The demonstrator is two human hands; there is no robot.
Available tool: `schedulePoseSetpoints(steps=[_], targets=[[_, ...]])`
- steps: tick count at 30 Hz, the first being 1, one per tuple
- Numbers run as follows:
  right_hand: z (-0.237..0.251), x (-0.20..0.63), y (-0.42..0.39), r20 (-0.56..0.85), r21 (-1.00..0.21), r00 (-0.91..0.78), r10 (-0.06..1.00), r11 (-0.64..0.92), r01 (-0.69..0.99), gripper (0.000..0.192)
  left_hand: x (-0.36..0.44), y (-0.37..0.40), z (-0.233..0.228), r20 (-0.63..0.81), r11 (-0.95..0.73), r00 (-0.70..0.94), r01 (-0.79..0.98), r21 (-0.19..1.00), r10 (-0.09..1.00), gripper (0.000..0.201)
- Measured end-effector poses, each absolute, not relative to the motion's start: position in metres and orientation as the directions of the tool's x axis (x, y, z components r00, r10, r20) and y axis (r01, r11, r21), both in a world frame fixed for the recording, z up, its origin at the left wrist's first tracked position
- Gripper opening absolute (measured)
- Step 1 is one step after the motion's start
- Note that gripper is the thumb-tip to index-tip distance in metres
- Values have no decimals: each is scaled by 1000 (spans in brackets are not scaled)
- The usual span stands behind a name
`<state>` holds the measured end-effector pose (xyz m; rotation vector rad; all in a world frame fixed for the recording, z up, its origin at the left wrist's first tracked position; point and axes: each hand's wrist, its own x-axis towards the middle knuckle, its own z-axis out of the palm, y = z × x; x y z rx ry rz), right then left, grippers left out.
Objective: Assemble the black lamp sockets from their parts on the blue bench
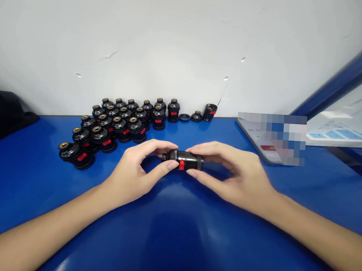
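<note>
Lying on its side between my two hands is a black lamp holder (190,157) with a red switch facing me. My left hand (137,170) grips its domed end between thumb and fingers. At the opposite, ribbed end, the thumb and fingertips of my right hand (238,176) close round the body. Both hands are over the blue table, and part of each end is covered by fingers.
Several similar lamp holders (100,135) stand grouped at the back left. Along the white wall (174,41) are a black ring (184,118), a loose domed cap (196,117) and an open lamp holder body (210,112). A phone (254,141), partly blurred out, lies at the right on the blue table (175,233).
</note>
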<state>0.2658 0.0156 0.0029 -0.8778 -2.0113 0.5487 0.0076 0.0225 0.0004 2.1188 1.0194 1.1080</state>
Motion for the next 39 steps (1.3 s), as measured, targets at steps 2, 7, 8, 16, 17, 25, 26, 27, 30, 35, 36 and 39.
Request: schedulePoseSetpoints(steps=[2,7,8,16,17,25,26,27,30,35,36,39], targets=[[3,266,16,504,-686,-388,772,630,364,26,7,22,-1,462,-591,393,328,737,795,28],[5,264,17,468,-745,-374,801,585,320,25,7,24,-1,572,-704,428,277,654,700,32],[5,264,17,462,-757,-367,807,574,311,25,7,24,-1,598,-733,432,297,612,675,33],[5,262,15,449,-794,-357,819,549,262,28,8,24,-2,622,-766,447,379,519,643,60],[4,263,15,452,-792,-359,816,553,260,28,8,24,-2,588,-739,447,413,533,674,65],[3,264,17,463,-784,-354,813,562,264,26,9,22,-1,448,-617,424,535,577,787,22],[3,263,17,456,-792,-345,820,551,264,26,8,23,-2,468,-630,422,507,589,776,34],[3,263,17,449,-799,-336,828,540,265,26,8,23,-3,484,-639,418,482,599,769,51],[4,263,17,437,-806,-331,836,527,268,26,7,24,-4,475,-624,404,485,613,782,80],[2,262,17,458,-785,-360,813,560,266,27,7,23,0,389,-582,433,590,560,813,18],[2,262,17,458,-786,-358,814,559,265,27,8,23,0,400,-597,444,572,562,802,18],[2,263,18,452,-800,-333,828,541,259,26,8,23,0,449,-626,437,513,587,779,61]])
